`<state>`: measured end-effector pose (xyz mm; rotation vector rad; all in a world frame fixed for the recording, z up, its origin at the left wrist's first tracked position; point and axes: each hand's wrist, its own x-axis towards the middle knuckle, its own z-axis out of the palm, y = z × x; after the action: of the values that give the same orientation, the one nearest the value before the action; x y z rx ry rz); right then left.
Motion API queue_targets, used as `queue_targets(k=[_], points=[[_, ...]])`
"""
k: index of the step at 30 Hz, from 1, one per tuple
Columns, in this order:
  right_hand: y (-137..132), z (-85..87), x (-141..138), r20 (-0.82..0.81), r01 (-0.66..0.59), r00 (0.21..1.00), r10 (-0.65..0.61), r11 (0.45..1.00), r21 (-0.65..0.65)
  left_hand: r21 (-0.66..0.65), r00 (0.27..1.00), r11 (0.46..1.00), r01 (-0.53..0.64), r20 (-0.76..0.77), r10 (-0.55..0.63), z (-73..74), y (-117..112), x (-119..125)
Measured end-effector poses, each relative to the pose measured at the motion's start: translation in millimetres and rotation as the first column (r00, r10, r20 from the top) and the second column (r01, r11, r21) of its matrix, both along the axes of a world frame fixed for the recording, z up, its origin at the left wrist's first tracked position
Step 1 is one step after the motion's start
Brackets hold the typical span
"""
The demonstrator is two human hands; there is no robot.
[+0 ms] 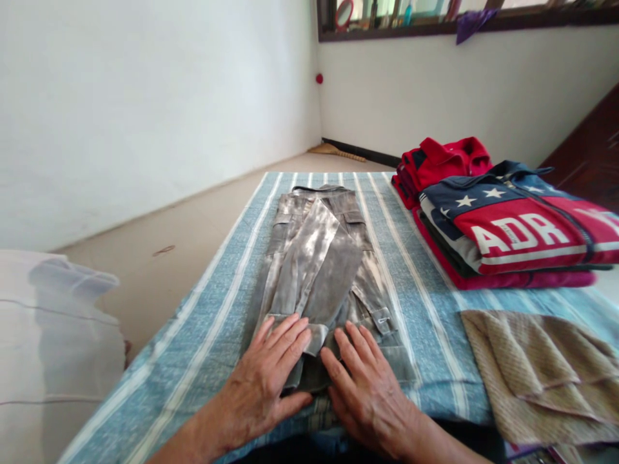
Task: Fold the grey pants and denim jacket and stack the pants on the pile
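A grey shirt [323, 258] with pockets lies folded lengthwise on a blue striped cloth [213, 309], its sleeves laid down the middle. My left hand [268, 380] rests flat on the near left part of the shirt, fingers spread over a sleeve cuff. Beside it, my right hand [365, 383] lies flat on the near right part. Both palms press down and hold nothing.
A stack of folded clothes [503, 225], red and navy with stars and white letters, sits at the right. A beige folded towel [541, 374] lies near right. A pale bundle [58, 348] stands at the left. Bare floor and white walls lie beyond.
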<state>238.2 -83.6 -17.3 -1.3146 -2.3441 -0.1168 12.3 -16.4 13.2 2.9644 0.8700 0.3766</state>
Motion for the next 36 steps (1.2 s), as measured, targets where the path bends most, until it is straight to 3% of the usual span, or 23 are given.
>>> queue_targets(k=[14,22,29,36], points=[[2,-9.8,-4,0.065,-0.034,0.997,0.029,0.996,0.086,0.025,0.999,0.999,-0.047,-0.006,0.047,0.0,-9,4],[5,-1.9,-6,0.103,-0.034,0.995,0.018,0.987,0.157,0.007,0.997,0.998,-0.060,-0.045,0.061,6.5,-8,6],[2,5.9,-14,0.148,0.004,0.988,-0.033,0.981,0.192,0.011,0.997,0.998,-0.054,-0.053,0.055,7.7,-7,5],[0,-4.5,-27,0.115,0.097,0.986,-0.124,0.973,0.211,0.020,0.997,0.999,-0.044,-0.055,0.045,8.6,-6,6]])
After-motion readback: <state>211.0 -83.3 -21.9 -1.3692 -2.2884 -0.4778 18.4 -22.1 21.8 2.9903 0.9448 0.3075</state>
